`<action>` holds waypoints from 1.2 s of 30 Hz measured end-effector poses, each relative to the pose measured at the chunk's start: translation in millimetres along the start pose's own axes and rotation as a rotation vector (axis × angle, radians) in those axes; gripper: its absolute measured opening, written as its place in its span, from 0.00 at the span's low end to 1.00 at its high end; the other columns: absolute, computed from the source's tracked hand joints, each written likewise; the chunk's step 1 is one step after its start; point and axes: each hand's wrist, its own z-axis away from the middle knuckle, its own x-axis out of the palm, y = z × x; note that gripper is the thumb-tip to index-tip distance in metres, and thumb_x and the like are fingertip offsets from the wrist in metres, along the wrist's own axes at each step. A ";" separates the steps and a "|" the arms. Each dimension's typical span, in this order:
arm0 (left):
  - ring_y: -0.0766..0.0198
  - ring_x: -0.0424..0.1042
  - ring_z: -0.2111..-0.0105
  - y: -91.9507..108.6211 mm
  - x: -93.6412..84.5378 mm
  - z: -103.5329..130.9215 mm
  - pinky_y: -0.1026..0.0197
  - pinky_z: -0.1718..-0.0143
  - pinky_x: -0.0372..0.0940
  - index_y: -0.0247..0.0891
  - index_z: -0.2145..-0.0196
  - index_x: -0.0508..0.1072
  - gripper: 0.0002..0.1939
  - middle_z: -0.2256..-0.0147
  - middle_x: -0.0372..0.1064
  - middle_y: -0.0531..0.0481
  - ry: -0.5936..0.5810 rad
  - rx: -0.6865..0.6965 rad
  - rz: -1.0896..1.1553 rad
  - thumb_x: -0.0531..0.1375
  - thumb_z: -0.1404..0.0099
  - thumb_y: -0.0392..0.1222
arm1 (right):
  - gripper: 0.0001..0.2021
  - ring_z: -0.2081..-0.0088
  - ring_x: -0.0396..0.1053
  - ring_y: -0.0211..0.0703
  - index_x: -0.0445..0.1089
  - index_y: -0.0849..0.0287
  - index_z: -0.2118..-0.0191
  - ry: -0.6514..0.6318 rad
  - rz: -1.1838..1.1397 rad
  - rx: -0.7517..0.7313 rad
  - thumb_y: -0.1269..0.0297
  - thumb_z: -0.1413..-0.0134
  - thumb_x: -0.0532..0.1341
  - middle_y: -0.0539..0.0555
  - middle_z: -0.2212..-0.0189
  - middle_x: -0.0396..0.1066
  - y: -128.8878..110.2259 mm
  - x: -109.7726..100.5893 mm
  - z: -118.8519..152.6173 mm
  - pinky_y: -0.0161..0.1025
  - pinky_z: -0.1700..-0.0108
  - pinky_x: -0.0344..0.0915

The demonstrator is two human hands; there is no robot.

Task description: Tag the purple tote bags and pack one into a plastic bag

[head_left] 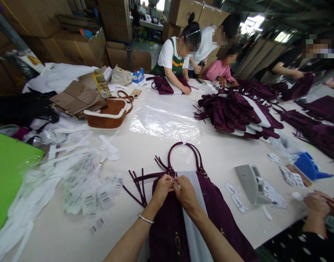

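A dark purple handbag (167, 222) lies on the table right in front of me, its looped handles pointing away and fringe tassels spread to the left. A pale strip (195, 214) runs down its middle. My left hand (163, 187), with a bracelet at the wrist, pinches at the bag's top edge near the left handle base. Close beside it, my right hand (185, 191) is also closed in a pinch. The fingertips nearly meet, and whatever small thing is between them is too hidden to name. A white tag (182, 139) sits on the handle loop.
Barcode labels (87, 193) and white strips (47, 185) cover the left side. Clear plastic sheets (164, 118) lie ahead. Purple bags (232, 109) are piled at the right, beyond a grey dispenser (251, 183). A co-worker's hands (318, 203) are at the right edge; several people work across the table.
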 end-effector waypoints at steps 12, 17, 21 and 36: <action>0.69 0.68 0.73 -4.2 -10.3 1.6 0.58 0.64 0.71 0.38 0.71 0.66 0.19 0.75 0.64 0.57 0.066 -0.028 0.037 0.66 0.47 0.54 | 0.05 0.68 0.70 0.42 0.73 0.57 0.64 -0.010 -0.302 0.269 0.66 0.46 0.60 0.51 0.70 0.72 16.9 28.9 0.0 0.38 0.62 0.66; 0.69 0.68 0.72 -12.6 -10.9 -1.4 0.62 0.64 0.69 0.38 0.71 0.67 0.17 0.74 0.64 0.57 0.094 -0.005 0.008 0.65 0.46 0.53 | 0.10 0.66 0.70 0.41 0.75 0.57 0.59 0.029 -0.234 0.166 0.68 0.45 0.60 0.53 0.67 0.72 21.1 35.3 1.3 0.37 0.60 0.67; 0.69 0.69 0.71 -17.5 -10.9 -3.7 0.63 0.65 0.69 0.37 0.70 0.67 0.15 0.73 0.65 0.56 0.119 -0.002 -0.042 0.63 0.44 0.52 | 0.08 0.66 0.70 0.40 0.76 0.57 0.62 0.012 -0.189 0.117 0.68 0.42 0.58 0.53 0.68 0.71 21.2 37.5 2.3 0.36 0.61 0.66; 0.62 0.67 0.70 -32.5 -23.8 -17.9 0.61 0.65 0.65 0.41 0.72 0.67 0.13 0.73 0.65 0.53 0.111 0.370 -0.605 0.53 0.36 0.50 | 0.15 0.68 0.71 0.42 0.73 0.56 0.71 0.054 -0.346 0.185 0.54 0.40 0.56 0.53 0.72 0.72 54.8 66.8 2.6 0.36 0.63 0.66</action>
